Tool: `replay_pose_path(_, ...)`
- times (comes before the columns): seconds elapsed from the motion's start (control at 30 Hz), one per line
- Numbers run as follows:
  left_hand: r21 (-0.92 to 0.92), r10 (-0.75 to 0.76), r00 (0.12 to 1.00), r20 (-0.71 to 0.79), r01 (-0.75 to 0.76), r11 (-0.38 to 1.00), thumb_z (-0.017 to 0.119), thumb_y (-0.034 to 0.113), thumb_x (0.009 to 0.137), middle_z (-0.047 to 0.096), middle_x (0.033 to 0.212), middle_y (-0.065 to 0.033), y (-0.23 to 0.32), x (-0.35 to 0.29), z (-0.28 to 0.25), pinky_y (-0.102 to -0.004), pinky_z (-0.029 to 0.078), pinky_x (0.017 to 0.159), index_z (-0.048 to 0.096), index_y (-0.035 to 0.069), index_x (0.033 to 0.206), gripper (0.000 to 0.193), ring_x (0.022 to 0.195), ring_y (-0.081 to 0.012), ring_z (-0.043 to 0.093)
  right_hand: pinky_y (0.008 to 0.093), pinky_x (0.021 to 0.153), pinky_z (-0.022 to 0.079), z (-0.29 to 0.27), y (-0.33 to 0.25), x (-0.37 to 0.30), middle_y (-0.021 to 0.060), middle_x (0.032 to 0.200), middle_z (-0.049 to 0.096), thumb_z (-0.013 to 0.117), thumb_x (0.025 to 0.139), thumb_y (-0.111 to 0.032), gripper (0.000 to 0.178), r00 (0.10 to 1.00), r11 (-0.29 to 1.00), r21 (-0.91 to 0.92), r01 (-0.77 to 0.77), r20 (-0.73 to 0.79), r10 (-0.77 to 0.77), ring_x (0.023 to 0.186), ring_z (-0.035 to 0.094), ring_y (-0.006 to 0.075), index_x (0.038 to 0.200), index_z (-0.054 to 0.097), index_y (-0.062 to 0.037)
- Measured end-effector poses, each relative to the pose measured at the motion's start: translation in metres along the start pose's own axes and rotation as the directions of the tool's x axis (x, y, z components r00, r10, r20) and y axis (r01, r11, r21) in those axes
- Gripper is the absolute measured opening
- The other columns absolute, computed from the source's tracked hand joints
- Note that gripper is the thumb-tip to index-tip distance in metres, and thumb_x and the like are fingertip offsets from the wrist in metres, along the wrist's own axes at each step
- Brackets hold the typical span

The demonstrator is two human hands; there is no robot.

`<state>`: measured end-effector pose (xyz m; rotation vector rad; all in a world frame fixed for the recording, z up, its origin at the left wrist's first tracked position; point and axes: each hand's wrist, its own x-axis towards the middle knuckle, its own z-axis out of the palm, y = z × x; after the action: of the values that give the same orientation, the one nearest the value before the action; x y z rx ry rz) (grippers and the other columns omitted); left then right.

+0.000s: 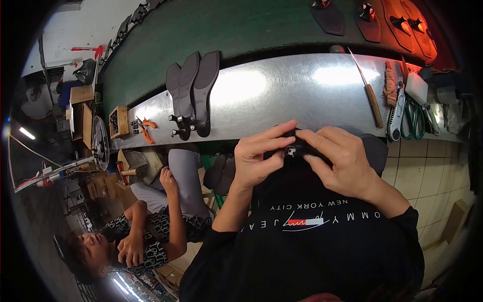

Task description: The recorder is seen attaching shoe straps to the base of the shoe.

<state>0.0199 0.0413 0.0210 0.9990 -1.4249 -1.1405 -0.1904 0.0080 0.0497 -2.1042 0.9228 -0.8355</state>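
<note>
My left hand [259, 158] and my right hand [342, 158] meet in front of my chest, by the near edge of the metal bench. Both are closed on a small black shoe part [292, 150] with a shiny, pale end. The fingers hide most of it, and against my black shirt its outline is hard to tell. Beyond my left hand, three dark shoe soles [190, 85] with small shiny heels lie side by side, reaching from the metal bench [292, 100] onto the green surface. A dark flat piece [376, 151] shows beside my right wrist, below the bench edge.
An awl [373, 103], a utility knife [396, 116] and a green cord [413, 120] lie on the bench's right. Orange-handled pliers [146, 133] and a wooden box [119, 122] sit left. More soles [370, 25] rest on the green surface [261, 25]. Another person [151, 231] sits at left.
</note>
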Motion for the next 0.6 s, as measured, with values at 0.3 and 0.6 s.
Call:
replay_pose_path(0.3,-0.347,-0.448,0.894,-0.023,0.413,0.842,0.040,-0.012,0.082,0.049,0.135,-0.0167,-0.008,-0.005,0.010,-0.0263,0.058,0.074,0.056,-0.001,0.124,0.046,0.113,-0.0211,0.056,0.0319,0.067,0.049,0.010,0.020,-0.003,0.0124,0.085,0.065,0.065,0.072,-0.001,0.026,0.984,0.967,0.184,-0.177,0.055,0.170,0.076,0.064,0.0266,0.098,0.066,-0.0019)
replay_pose_path(0.6,-0.351,-0.466,0.881,-0.075,0.414,0.840,0.038,-0.010,0.084,0.051,0.134,-0.0145,-0.006,-0.006,0.017,-0.0274,0.058,0.074,0.057,0.000,0.124,0.045,0.111,-0.0200,0.058,0.0343,0.059,0.046,0.016,0.020,-0.003,0.0073,0.074,0.058,0.066,0.073,-0.004,0.013,0.993,0.988,0.107,-0.109,-0.036,0.113,0.067,0.059,0.0245,0.086,0.069,-0.0072)
